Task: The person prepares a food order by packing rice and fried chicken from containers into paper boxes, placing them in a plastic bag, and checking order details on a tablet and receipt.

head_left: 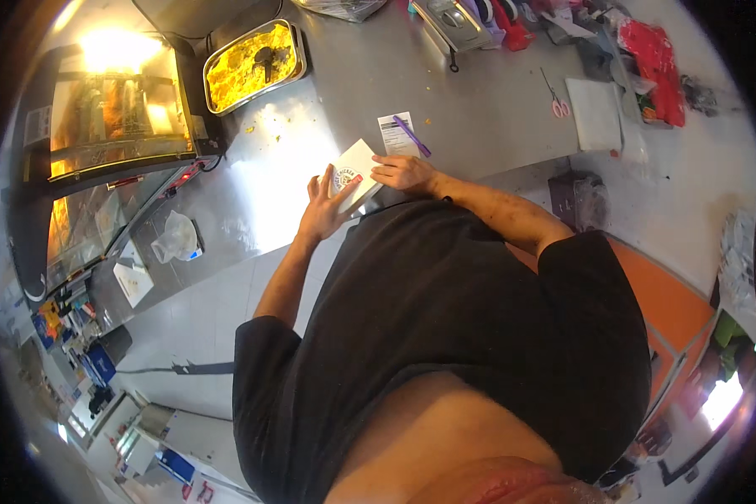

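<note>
A white cardboard food box (360,151) with a round printed logo stands at the front edge of the steel counter, close to my body. My left hand (323,209) grips its left side, with the thumb lying across the printed face. The right hand (405,173) holds the opposite side, fingertips on the edge of the card. Just beyond my right hand lies a printed slip of paper (390,133), and a purple pen (411,135) rests across it. The box's underside and contents are hidden.
Back left, a metal tray (302,55) holds yellow food and a black utensil. A lit glass warming cabinet (120,120) stands at left, near a clear plastic bag (176,236). Pink-handled scissors (559,107) and a lidded steel container (457,25) lie to the right.
</note>
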`<state>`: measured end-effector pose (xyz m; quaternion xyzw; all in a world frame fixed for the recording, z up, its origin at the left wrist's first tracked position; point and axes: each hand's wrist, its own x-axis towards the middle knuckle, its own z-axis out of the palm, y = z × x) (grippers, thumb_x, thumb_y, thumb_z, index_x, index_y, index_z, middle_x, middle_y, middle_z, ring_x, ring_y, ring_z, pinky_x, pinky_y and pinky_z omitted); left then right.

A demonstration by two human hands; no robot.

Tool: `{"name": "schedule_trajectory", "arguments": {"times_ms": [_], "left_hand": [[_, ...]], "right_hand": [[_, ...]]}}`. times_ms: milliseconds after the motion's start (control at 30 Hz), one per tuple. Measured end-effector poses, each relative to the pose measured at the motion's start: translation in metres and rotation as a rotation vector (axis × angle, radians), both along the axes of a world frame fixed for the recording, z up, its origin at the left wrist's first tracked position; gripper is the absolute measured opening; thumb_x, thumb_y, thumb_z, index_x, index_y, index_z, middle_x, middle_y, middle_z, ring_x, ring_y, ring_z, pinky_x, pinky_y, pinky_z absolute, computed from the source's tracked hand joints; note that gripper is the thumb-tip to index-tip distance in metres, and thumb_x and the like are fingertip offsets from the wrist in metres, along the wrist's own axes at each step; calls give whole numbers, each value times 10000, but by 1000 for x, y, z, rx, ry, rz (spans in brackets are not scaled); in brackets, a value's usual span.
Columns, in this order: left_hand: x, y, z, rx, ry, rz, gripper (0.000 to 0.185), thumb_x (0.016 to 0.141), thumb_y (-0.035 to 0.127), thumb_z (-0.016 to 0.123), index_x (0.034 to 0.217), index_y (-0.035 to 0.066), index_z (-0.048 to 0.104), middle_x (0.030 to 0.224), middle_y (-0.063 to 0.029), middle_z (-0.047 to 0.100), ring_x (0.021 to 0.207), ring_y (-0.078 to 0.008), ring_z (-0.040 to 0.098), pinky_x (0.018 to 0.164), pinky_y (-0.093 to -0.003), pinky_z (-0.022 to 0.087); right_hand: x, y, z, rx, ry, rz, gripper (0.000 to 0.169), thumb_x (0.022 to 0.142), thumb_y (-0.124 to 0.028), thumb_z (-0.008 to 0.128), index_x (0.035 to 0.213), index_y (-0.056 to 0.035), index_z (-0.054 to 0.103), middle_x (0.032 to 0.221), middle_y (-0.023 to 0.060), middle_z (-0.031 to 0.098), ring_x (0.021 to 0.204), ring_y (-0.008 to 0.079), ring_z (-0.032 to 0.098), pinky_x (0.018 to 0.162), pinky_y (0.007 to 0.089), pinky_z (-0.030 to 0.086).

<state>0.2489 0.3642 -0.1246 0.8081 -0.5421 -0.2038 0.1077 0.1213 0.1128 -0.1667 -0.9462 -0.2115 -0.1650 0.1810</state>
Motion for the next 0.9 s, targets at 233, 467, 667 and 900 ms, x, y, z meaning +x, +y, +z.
{"name": "schedule_trajectory", "arguments": {"times_ms": [233,467,667,900], "left_hand": [[-38,-28,-13,-79,-149,161,777,650,423,850,1360,310,554,1520,-321,242,1382,-524,225,1140,-589,228],[-99,-54,-42,-324,-88,843,659,625,229,851,1248,242,635,1472,-280,328,1332,-463,312,1098,-548,252],[-129,-53,-34,-462,-48,1050,641,633,299,876,1223,204,644,1427,-244,386,1307,-425,345,1081,-523,249],[-144,-43,0,-465,-156,1105,626,627,260,864,1211,193,646,1427,-257,401,1313,-415,370,1079,-516,253]], "right_hand": [[-18,-80,3,284,39,105,240,854,-224,706,1056,-95,695,1175,63,663,1150,231,608,983,397,460],[-38,-314,-14,663,-349,-1185,236,972,-227,584,1050,-26,681,1031,167,687,956,353,644,926,425,461],[-28,-523,-66,711,361,-1348,352,932,-410,638,1050,-86,706,931,114,673,790,259,602,753,395,484],[-15,-518,-49,1384,636,-1098,310,838,-398,762,1051,-181,703,878,-29,618,720,87,513,620,286,399]]}}
